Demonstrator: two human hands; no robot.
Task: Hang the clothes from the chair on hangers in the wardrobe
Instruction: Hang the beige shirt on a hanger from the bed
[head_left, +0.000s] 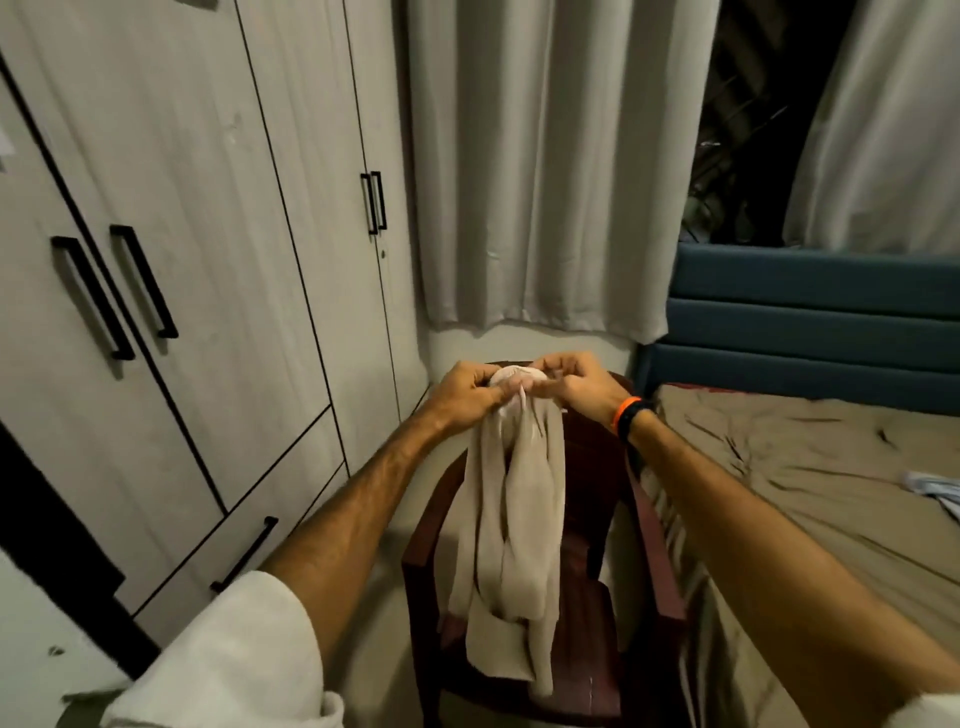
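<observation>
While both hands pinch its top, the garment (511, 525) hangs vertically.

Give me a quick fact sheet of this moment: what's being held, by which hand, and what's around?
held item: beige garment, bunched at the top, hanging down over the chair seat
left hand: grips the garment's top
right hand: pinches the garment's top; band on the wrist
hanger: none in view
chair: dark red, directly below the garment
wardrobe: to the left, all doors closed
bed: to the right, tan sheet
curtain: behind the chair
</observation>
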